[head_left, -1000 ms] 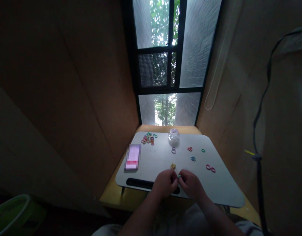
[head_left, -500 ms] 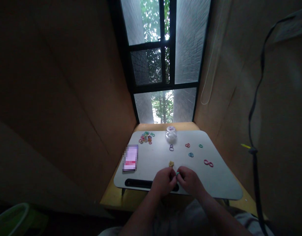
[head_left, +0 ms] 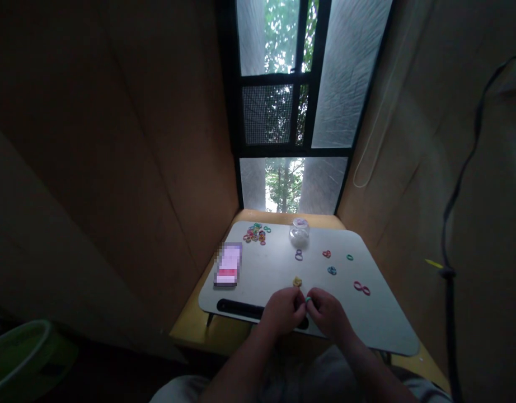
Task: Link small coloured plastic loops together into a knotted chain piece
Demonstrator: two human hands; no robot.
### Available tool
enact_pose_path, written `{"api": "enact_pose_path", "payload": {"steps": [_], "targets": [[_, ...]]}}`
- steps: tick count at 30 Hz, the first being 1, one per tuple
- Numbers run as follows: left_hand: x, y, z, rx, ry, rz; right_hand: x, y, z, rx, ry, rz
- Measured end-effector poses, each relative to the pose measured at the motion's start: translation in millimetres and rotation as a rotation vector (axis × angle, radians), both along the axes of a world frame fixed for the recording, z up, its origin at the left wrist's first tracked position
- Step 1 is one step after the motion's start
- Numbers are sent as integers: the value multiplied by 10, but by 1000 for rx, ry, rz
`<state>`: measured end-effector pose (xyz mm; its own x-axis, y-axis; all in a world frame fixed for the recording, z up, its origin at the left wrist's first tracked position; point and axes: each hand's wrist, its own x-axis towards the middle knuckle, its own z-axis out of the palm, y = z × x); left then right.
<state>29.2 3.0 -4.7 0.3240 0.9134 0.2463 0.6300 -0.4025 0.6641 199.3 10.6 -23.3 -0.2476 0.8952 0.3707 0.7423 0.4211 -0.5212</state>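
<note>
My left hand point(head_left: 284, 311) and my right hand point(head_left: 327, 312) meet over the front of a white lap table point(head_left: 266, 274), their fingers pinched. A small green hair tie point(head_left: 308, 299) shows at the fingertips between them, plainest at the right hand; the left fingertips are partly hidden. Just beyond the hands is a cluster of yellow hair ties point(head_left: 297, 281). Farther right lie pink hair ties point(head_left: 362, 288), blue ones point(head_left: 332, 270), red ones point(head_left: 327, 254) and a single green ring point(head_left: 350, 257). Purple ones point(head_left: 299, 255) lie behind the yellow cluster.
A mixed heap of hair ties point(head_left: 256, 233) sits at the back left, above a phone point(head_left: 228, 264) with a lit, blurred screen. A clear round jar point(head_left: 299, 234) stands at the back. A black slot point(head_left: 241, 308) runs along the front edge. A dark cable point(head_left: 450, 313) hangs at right.
The view has shifted a little, so the table sits slightly farther right and tilted. Both hands stay together around the green hair tie, with only slight finger movement.
</note>
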Motion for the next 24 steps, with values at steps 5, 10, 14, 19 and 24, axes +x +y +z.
{"api": "enact_pose_path", "payload": {"steps": [5, 10, 14, 19, 24], "targets": [[-3, 2, -18, 6, 7, 5, -3, 3, -13, 22, -14, -8], [-4, 4, -23, 8, 13, 5, 3, 16, -37, 31, -21, -9], [1, 5, -25, 4, 7, 3, 4, 16, -33, 16, -21, -4], [14, 6, -13, -3, 21, 13, -8, -6, 22, -8, -8, -13], [27, -2, 0, -1, 39, 20, -2, -30, 62, -32, 15, -16]]}}
